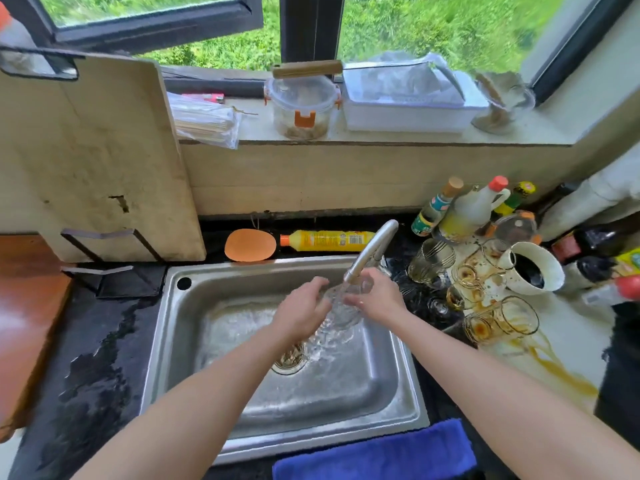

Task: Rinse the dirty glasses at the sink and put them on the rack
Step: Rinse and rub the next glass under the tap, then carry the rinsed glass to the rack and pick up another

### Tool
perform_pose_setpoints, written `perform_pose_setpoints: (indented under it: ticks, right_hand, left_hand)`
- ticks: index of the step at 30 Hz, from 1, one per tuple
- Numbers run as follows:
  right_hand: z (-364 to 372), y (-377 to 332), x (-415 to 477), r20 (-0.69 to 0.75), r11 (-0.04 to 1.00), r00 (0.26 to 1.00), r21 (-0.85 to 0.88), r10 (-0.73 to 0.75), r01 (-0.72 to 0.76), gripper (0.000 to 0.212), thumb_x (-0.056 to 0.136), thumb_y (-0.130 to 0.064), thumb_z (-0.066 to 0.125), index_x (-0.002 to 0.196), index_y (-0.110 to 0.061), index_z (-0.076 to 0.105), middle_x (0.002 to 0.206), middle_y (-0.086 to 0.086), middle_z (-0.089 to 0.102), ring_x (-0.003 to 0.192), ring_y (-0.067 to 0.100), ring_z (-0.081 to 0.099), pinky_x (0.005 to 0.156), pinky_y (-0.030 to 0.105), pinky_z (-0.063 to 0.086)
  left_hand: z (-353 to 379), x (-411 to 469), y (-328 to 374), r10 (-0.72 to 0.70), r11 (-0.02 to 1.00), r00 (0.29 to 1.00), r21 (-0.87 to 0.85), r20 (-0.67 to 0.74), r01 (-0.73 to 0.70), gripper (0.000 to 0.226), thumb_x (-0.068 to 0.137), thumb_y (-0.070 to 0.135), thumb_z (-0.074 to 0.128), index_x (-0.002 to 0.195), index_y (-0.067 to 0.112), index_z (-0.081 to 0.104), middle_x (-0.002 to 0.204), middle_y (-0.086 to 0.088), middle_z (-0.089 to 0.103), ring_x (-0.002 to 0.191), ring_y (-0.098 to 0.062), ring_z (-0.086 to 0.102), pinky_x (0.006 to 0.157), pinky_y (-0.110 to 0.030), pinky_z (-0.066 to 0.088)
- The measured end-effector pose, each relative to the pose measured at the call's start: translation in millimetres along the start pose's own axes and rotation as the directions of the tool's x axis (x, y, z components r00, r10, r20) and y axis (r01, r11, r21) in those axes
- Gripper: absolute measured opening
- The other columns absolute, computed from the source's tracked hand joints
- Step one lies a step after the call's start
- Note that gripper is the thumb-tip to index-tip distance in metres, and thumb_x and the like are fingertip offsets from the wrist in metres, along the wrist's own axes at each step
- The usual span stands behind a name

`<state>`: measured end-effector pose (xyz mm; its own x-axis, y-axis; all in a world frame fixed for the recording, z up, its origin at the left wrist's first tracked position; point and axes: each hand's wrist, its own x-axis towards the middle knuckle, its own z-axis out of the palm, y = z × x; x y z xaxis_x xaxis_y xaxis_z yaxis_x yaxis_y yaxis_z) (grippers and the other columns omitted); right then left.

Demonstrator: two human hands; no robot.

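Sink [157, 341] water blurs the glass [341, 308] left hand [300, 315] and right hand [382, 296] hold.

There is a single wide-angle view, worn on the person's head, facing forward and down onto the sink [242, 263], which fills the lower middle of the frame. It sits close: both forearms enter from the bottom edge, and the left hand [301, 313] and right hand [377, 296] meet round a glass [343, 306] under the tap [372, 251] near the centre. The window [301, 26] curves across the top, the cutting board [97, 150] stands at upper left, and the bench [571, 334] lies at right.
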<state>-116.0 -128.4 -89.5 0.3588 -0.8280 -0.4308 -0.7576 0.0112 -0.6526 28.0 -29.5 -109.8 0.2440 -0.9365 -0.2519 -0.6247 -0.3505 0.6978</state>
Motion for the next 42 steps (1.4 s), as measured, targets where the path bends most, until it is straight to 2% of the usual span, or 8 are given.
perform_pose_setpoints:
  ticks: [5,9,14,22,26,29,35,42]
  right_hand:
    - [-27.7,13.6,-38.6,-0.087,0.995,0.995,-0.095,-0.050,0.042,0.057,0.072,-0.038,0.083,0.121,-0.024,0.059,0.114,-0.006,0.060,0.102,0.014,0.057,0.080,0.030,0.044]
    - [-67.2,39.1,-70.4,-0.192,0.991,0.980,-0.133,-0.046,0.020,0.054,0.071,-0.035,0.080,0.119,-0.026,0.057,0.114,-0.007,0.056,0.099,0.013,0.055,0.079,0.029,0.044]
    - [-131.2,93.3,-116.8,-0.357,0.993,0.933,-0.090,0.039,-0.076,0.051,0.066,-0.037,0.077,0.112,-0.032,0.056,0.118,-0.005,0.056,0.102,0.017,0.056,0.083,0.035,0.049]
    - [-244.2,220.5,-230.8,-0.606,0.982,0.778,0.032,0.165,-0.184,0.055,0.070,-0.035,0.079,0.119,-0.027,0.055,0.112,-0.007,0.049,0.100,0.018,0.057,0.082,0.033,0.046]
    - [-286.8,297.2,-304.5,-0.693,0.965,0.680,0.096,0.240,-0.243,0.058,0.072,-0.036,0.077,0.124,-0.026,0.054,0.121,-0.002,0.051,0.105,0.020,0.058,0.088,0.037,0.049]
    - [-307.4,348.6,-364.6,-0.731,0.935,0.596,0.175,0.332,-0.307,0.062,0.072,-0.036,0.079,0.128,-0.025,0.053,0.124,-0.003,0.051,0.106,0.020,0.056,0.086,0.034,0.046]
    - [-318.1,436.5,-481.2,-0.759,0.839,0.392,0.369,0.520,-0.399,0.059,0.069,-0.035,0.080,0.121,-0.027,0.053,0.118,-0.004,0.052,0.103,0.021,0.059,0.088,0.034,0.046]
    - [-306.7,520.5,-600.1,-0.687,0.665,0.167,0.565,0.707,-0.489,0.055,0.074,-0.035,0.078,0.122,-0.030,0.051,0.119,-0.006,0.049,0.098,0.020,0.058,0.084,0.034,0.049]
  left_hand:
    - [13.8,20.8,40.1,0.086,0.984,0.996,0.153,0.038,-0.091,0.031,0.099,0.040,0.040,0.111,0.016,0.056,0.105,-0.007,0.062,0.095,-0.028,0.061,0.078,-0.041,0.051]
    - [36.4,21.4,69.6,0.174,0.926,0.979,0.321,0.110,-0.201,0.033,0.098,0.039,0.038,0.114,0.018,0.057,0.116,-0.006,0.059,0.109,-0.030,0.056,0.085,-0.040,0.048]
    - [73.3,10.7,136.5,0.371,0.793,0.908,0.443,0.193,-0.418,0.025,0.097,0.032,0.042,0.105,0.013,0.057,0.107,-0.007,0.060,0.096,-0.028,0.059,0.077,-0.037,0.049]
    - [175.7,-30.7,299.4,0.621,0.502,0.703,0.513,0.347,-0.696,0.024,0.096,0.028,0.043,0.110,0.012,0.055,0.110,-0.009,0.058,0.099,-0.031,0.060,0.075,-0.038,0.046]
    - [247.2,-63.9,379.5,0.672,0.405,0.625,0.509,0.397,-0.759,0.030,0.097,0.030,0.042,0.121,0.015,0.053,0.118,-0.007,0.056,0.109,-0.029,0.055,0.087,-0.038,0.044]
    - [301.3,-92.7,431.2,0.699,0.307,0.547,0.498,0.461,-0.811,0.028,0.097,0.031,0.041,0.118,0.017,0.053,0.117,-0.006,0.056,0.111,-0.029,0.053,0.092,-0.039,0.043]
    - [407.5,-168.2,508.1,0.726,0.094,0.304,0.350,0.616,-0.932,0.029,0.098,0.031,0.040,0.118,0.014,0.053,0.117,-0.006,0.056,0.110,-0.029,0.053,0.088,-0.041,0.041]
    - [535.5,-266.3,563.3,0.644,-0.109,0.034,0.135,0.764,-0.985,0.027,0.099,0.032,0.039,0.116,0.015,0.052,0.116,-0.006,0.054,0.108,-0.028,0.053,0.088,-0.040,0.042]
